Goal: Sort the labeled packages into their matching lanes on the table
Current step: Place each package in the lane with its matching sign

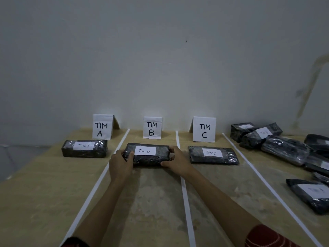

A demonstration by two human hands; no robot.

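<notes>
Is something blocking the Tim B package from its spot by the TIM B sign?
Nothing visible is. The black plastic-wrapped package labelled Tim B already sits in the middle lane, just in front of the white folded-paper TIM B sign. The left hand and right hand grip its ends.

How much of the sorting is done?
Done: the Tim A package and the Tim C package lie in their lanes. In hand: the left hand and right hand grip the Tim B package in lane B. Left: the unsorted pile at the right.
</notes>
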